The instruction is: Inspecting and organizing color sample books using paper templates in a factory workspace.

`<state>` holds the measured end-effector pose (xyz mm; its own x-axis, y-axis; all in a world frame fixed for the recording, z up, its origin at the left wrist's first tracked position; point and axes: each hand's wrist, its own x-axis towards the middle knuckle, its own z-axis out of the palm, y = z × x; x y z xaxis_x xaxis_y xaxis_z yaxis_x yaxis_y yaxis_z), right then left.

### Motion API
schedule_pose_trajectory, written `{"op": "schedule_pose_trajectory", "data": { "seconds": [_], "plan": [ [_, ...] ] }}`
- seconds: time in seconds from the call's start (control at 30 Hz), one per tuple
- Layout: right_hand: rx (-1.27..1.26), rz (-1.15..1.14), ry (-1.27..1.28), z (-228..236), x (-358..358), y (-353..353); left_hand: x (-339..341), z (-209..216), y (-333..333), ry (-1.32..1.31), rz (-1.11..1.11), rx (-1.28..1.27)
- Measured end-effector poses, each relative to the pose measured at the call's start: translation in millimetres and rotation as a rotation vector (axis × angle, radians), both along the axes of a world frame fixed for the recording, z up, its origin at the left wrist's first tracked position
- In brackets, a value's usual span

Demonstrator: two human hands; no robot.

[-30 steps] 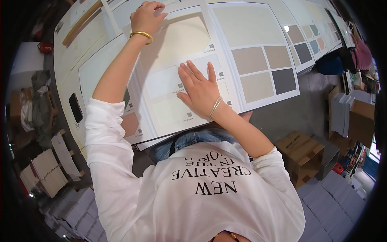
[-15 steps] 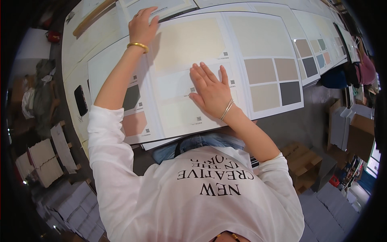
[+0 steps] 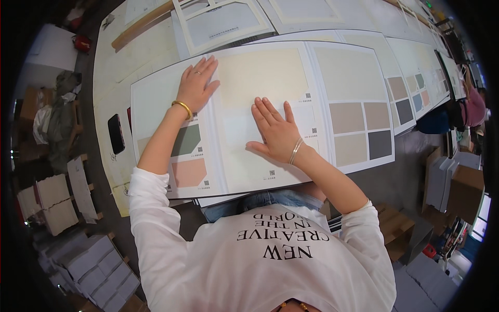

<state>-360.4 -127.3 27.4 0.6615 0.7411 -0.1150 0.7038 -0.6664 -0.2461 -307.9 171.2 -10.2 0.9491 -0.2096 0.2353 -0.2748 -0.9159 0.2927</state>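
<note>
A large fold-out colour sample board (image 3: 239, 177) lies spread on the table in front of me, with swatches in cream, beige, green, pink and dark grey. My left hand (image 3: 199, 87) rests near its far edge, by the crease between the left and middle panels, fingers loosely spread and pointing away. On the middle panel my right hand (image 3: 274, 130) lies flat, palm down, below the big cream swatch (image 3: 262, 70). Its thumb is stretched out to the left. Neither hand grips anything. What is under the palms is hidden.
A dark phone (image 3: 116, 133) lies on the table left of the board. Beyond the board are a white frame (image 3: 223, 23) and a wooden rod (image 3: 143, 29). More sample boards (image 3: 418, 78) overlap to the right. Cardboard boxes (image 3: 392, 223) and paper stacks (image 3: 101, 273) stand on the floor.
My left hand has come back toward me from the board's far edge onto its surface. My right hand stays flat on the middle panel, shifted slightly left and away. The whole view has shifted.
</note>
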Motion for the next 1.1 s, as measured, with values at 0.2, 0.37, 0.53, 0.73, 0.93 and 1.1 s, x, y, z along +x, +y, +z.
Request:
{"op": "schedule_pose_trajectory", "data": {
  "seconds": [0.2, 0.37, 0.53, 0.73, 0.93, 1.1],
  "plan": [
    [0.018, -0.019, -0.02, -5.5, 45.9, 50.2, -1.4, 0.7, -3.9, 0.022, 0.04, 0.031],
    [0.061, -0.127, -0.018, -17.9, 95.6, 101.8, 4.1, -1.5, -11.7, 0.035, 0.099, 0.059],
    [0.08, -0.172, -0.089, -17.4, 111.9, 104.6, 3.4, -1.8, -7.7, 0.059, 0.099, 0.075],
    [-0.038, -0.353, -0.117, -7.6, 144.8, 27.7, -1.2, 3.0, -8.2, 0.075, 0.137, 0.093],
    [-0.081, -0.347, -0.187, -10.6, 173.0, -35.5, -1.4, -1.7, -7.9, 0.041, 0.111, 0.1],
    [-0.073, -0.013, -0.23, -8.8, 197.4, -70.2, 4.1, -8.0, -3.3, -0.023, 0.088, 0.118]
  ]
}}
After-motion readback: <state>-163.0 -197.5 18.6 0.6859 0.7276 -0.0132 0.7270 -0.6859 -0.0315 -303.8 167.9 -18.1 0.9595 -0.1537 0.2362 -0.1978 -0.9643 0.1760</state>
